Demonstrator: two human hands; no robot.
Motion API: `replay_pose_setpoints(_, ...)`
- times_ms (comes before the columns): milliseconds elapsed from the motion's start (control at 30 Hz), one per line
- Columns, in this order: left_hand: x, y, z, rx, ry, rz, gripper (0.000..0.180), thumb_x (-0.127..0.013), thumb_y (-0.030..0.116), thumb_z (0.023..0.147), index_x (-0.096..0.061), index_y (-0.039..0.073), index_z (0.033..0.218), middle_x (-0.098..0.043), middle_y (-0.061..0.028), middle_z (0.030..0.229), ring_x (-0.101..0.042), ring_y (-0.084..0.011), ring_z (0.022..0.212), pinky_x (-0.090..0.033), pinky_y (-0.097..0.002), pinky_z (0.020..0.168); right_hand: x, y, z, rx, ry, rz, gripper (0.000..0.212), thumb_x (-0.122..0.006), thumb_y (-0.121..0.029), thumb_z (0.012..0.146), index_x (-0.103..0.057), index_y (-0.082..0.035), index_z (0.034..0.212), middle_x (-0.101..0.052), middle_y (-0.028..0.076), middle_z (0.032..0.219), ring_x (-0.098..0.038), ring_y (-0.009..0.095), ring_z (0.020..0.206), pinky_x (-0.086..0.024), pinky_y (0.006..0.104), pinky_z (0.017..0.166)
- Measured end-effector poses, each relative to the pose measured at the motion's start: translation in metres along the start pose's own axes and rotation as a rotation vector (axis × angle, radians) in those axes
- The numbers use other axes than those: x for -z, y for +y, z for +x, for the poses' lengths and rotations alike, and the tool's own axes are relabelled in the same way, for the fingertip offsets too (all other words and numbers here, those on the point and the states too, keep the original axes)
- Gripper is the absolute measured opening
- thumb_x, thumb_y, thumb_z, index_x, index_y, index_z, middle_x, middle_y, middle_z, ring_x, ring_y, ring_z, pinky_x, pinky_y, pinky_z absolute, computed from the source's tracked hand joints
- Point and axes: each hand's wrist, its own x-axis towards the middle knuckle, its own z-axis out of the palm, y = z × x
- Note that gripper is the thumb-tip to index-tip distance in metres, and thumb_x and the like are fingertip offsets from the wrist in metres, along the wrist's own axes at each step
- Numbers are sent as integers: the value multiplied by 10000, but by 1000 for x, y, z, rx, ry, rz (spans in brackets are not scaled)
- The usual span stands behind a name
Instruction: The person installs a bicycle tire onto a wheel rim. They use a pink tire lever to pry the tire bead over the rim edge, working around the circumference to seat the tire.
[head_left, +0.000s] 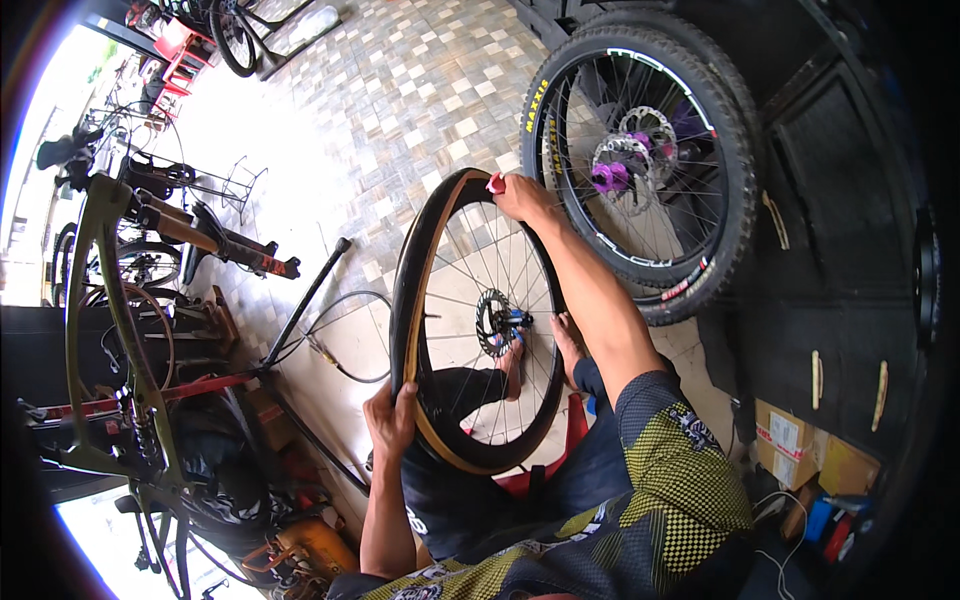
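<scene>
A bicycle wheel (485,458) with a deep black rim, thin spokes and a disc rotor (492,322) stands upright between my legs. Its black tire (402,310) has a tan sidewall. My left hand (389,420) is closed around the tire at the wheel's lower left, thumb on the near side. At the top of the wheel, my right hand (524,198) pinches a small red and white piece (496,183) against the tire's edge. The kind of that piece is too small to make out.
Two knobby-tired wheels with purple hubs (612,177) lean against dark panels at right. A green bicycle frame (97,290) hangs at left, beside a black stand leg (305,302) and a looped cable (350,378). Cardboard boxes (785,440) sit at lower right.
</scene>
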Motion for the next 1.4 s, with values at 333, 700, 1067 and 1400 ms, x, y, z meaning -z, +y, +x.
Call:
replay_pose_setpoints(333,-2,5,-1,70,-79,-88,286,-712,244,1008,-711,-42,995,-582,-34,688,-514,-97,662,-453,-301,599,-29,30,76,45,-137,-197,309,-649,-245,883,-801,-34,1048,-770,234,1123,-750,409,1079,-603,479,940)
replay_pose_setpoints(700,1,-6,-2,52,-101,-69,315,-745,275,966,-722,-39,956,-651,-114,708,-609,-184,630,-500,-333,628,-46,26,120,-45,-297,-368,289,-657,-209,859,-818,-60,1048,-767,235,1137,-746,395,1095,-590,475,942)
replay_pose_setpoints(1067,-8,-6,-5,38,-35,-126,399,-737,339,958,-665,-37,847,-575,-88,662,-552,-174,596,-436,-338,565,-37,-1,101,-51,-444,-535,304,-700,-206,851,-811,-115,1120,-765,165,1228,-728,349,1172,-594,426,978)
replay_pose_setpoints(1400,-5,-10,-12,-37,-108,-58,290,-767,205,935,-749,-57,1059,-728,-173,803,-746,-309,719,-566,-353,685,-31,14,94,119,-340,-464,217,-672,-95,790,-812,-6,931,-765,269,950,-767,413,968,-604,459,777)
